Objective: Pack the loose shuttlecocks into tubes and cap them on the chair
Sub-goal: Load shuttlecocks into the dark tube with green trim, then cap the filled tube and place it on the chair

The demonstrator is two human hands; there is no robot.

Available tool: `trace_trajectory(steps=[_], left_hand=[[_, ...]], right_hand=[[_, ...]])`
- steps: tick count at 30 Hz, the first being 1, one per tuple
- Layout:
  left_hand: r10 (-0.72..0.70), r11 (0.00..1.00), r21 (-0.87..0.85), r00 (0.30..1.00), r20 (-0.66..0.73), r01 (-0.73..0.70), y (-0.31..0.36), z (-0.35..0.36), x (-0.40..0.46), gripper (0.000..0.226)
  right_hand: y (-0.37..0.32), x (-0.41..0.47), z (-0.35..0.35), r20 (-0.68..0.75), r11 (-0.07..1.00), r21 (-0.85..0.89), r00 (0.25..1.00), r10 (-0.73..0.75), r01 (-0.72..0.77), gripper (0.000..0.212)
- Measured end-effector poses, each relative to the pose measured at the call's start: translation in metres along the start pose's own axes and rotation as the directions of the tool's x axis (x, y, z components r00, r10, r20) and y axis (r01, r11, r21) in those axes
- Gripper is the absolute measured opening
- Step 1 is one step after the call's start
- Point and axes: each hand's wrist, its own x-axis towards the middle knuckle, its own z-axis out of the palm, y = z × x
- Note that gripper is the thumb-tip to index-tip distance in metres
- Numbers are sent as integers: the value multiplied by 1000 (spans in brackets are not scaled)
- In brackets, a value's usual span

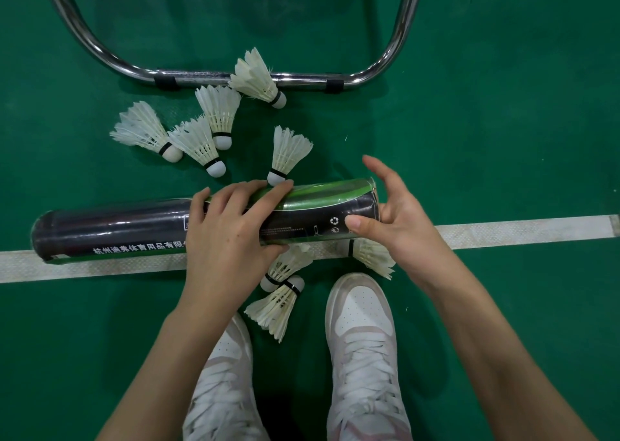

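A long black and green shuttlecock tube (114,226) lies sideways above the green floor, held level. My left hand (228,232) grips its middle, fingers curled over the top. My right hand (392,219) is at the tube's right end, thumb against the tube wall and fingers spread beyond the opening; what lies inside that end is hidden. Several white feather shuttlecocks (214,115) lie loose on the floor beyond the tube. Others lie under it near my feet: two (278,303) together, and one (372,256) partly hidden by my right hand.
The chrome base bar of a chair (302,80) curves across the floor at the top, one shuttlecock lying against it. A white court line (520,234) crosses under the tube. My two white sneakers (362,333) stand at the bottom.
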Motion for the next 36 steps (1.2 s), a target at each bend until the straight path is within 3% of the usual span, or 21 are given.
trace_trajectory(steps=[7, 18, 22, 29, 36], left_hand=[[-10, 1000, 0, 1000, -20, 10, -1, -2, 4, 80], [8, 1000, 10, 993, -122, -7, -9, -10, 9, 74], [2, 999, -35, 992, -125, -7, -9, -17, 14, 79], [16, 999, -32, 987, -161, -22, 1, -54, 27, 82], [24, 999, -16, 966, -256, -29, 20, -108, 41, 83]], right_hand=[[-4, 2, 1, -70, 1000, 4, 997, -14, 14, 72], [-25, 10, -1, 224, 992, -126, 975, 15, 14, 71], [-41, 11, -1, 233, 990, -138, 972, -6, 39, 67], [-73, 15, -1, 175, 993, -32, 978, -109, 117, 70], [-135, -6, 9, 172, 952, -88, 946, -274, 292, 63]])
